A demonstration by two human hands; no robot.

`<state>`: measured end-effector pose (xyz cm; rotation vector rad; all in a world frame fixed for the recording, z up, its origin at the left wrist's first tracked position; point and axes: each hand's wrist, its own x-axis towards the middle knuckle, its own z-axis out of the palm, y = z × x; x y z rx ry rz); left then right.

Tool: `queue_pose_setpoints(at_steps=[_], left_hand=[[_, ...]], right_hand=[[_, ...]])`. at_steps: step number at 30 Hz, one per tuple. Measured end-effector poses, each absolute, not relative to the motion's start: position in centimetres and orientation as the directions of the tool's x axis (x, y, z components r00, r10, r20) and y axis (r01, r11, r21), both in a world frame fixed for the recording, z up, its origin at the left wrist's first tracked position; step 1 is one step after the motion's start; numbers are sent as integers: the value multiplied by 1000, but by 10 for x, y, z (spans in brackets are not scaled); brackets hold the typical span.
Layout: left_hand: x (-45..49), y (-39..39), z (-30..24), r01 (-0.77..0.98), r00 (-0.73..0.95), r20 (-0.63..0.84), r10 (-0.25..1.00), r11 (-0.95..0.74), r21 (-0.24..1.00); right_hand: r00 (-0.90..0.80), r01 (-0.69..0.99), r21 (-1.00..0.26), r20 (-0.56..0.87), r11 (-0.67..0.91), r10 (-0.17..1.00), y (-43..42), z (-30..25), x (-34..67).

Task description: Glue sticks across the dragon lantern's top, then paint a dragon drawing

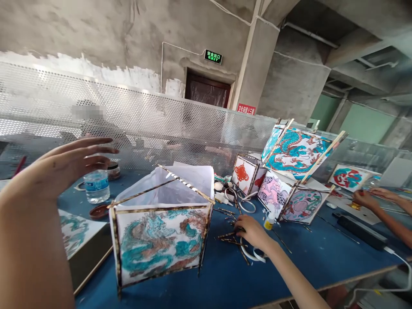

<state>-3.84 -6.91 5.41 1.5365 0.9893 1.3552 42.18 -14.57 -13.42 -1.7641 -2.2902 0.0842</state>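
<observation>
My left hand (77,163) is raised at the left with fingers stretched out, holding nothing. Before me stands a paper lantern (161,244) with a teal and brown dragon panel and a frame of mottled brown sticks. One striped stick lies across its open top. To its right, my right hand (252,231) is curled down over a loose pile of short mottled sticks (228,236). Its fingertips touch the sticks, but which one they pinch is partly hidden. A roll of white tape (254,256) lies just below that hand, and a small yellow-labelled glue bottle (269,221) stands beside it.
More painted lanterns (298,150) are stacked at the right. A water bottle (97,186), a brown lid (99,211) and another painted panel (77,231) are at the left. Behind the blue table runs a perforated metal screen (138,116). Another person's hands (367,199) work at far right, near a black power strip (360,231).
</observation>
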Motion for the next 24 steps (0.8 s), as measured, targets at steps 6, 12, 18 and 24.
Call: queue_pose_setpoints(at_steps=[6, 12, 18, 24], left_hand=[[-57, -64, 45, -102, -35, 442, 897, -443, 891], [-54, -46, 41, -164, -23, 417, 908, -415, 895], [-48, -23, 32, -200, -31, 365, 931, -363, 910], [-53, -31, 33, -185, -92, 323, 942, -335, 924]], right_hand=[[-358, 916, -155, 101, 370, 928, -141, -134, 430], [-341, 904, -159, 292, 397, 894, -147, -75, 450], [-330, 866, -123, 586, 484, 740, -124, 36, 434], [-235, 970, -67, -9, 234, 972, -97, 57, 420]])
